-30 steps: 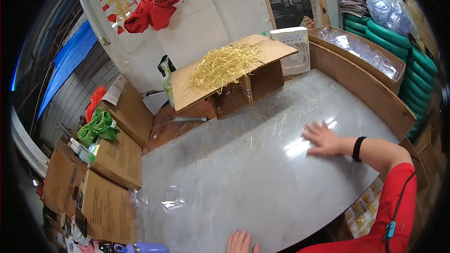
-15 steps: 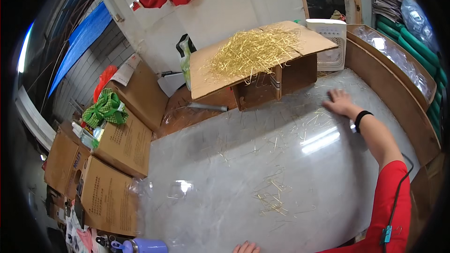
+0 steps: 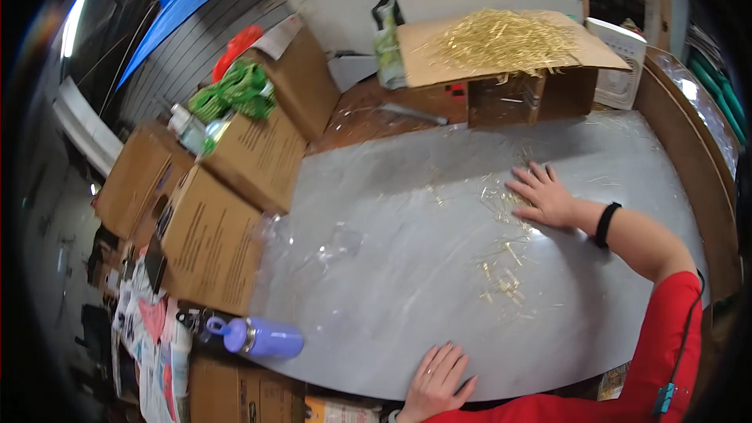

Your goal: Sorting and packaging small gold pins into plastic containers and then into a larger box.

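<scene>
My right hand (image 3: 544, 197) lies palm down on the grey tabletop (image 3: 392, 243), fingers spread, among thin gold wire pieces (image 3: 505, 207); some seem to have hooked ends. What lies under the palm is hidden. A looser scatter of the same wires (image 3: 503, 282) sits nearer to me. My left hand (image 3: 440, 382) rests at the table's near edge, its fingers stretched out and holding nothing. Beyond the right hand, a large heap of gold wires (image 3: 505, 39) covers a flat cardboard sheet (image 3: 423, 63), propped on an open cardboard box (image 3: 501, 102).
Cardboard cartons (image 3: 254, 157) line the left side, with a green checked cloth bundle (image 3: 235, 92) on top. A purple bottle (image 3: 270, 338) lies at the near left edge. A white fan-like appliance (image 3: 620, 63) stands far right, by a curved cardboard wall (image 3: 681, 157).
My right hand has come nearer and leftward over the tabletop, and the far wires lie closer together beside it. More of my left hand shows. The whole view has shifted.
</scene>
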`<state>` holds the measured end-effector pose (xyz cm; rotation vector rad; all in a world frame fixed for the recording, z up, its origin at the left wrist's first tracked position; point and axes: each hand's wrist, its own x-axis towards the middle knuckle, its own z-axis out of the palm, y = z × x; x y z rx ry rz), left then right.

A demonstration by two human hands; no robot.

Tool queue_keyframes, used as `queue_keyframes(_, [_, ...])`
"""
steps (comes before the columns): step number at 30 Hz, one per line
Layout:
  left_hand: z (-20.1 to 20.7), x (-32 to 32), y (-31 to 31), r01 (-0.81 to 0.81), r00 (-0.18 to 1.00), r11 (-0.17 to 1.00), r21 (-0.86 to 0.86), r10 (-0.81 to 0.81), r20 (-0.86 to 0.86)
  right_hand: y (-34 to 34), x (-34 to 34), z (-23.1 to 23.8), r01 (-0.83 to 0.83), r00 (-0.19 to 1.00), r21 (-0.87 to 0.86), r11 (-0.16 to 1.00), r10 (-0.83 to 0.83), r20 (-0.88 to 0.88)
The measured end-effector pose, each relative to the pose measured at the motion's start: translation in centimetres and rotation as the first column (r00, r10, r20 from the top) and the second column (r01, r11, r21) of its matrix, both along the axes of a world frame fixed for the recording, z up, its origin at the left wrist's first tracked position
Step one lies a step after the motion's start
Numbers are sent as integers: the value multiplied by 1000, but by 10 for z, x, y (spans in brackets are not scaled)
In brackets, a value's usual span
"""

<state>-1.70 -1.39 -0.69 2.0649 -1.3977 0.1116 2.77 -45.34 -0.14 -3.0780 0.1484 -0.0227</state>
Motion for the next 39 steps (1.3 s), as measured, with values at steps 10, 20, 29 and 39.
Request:
queue_keyframes(10, [8, 3, 11, 39, 999, 995, -92, -41, -19, 77, -19, 31, -115, 993, 331, 937, 101, 61])
queue_keyframes(20, [-3, 2, 10, 68, 997, 988, -141, -64, 31, 29, 148, 19, 499, 865, 303, 812, -487, -120])
queue_keyframes(29, [-18, 0, 7, 59, 995, 973, -223, -40, 88, 151, 206, 21, -6, 973, 63, 998, 21, -229])
queue_keyframes(39, [-28, -3, 12, 156, 985, 948, -276, -127, 121, 186, 119, 68, -388, 921, 136, 912, 380, 83])
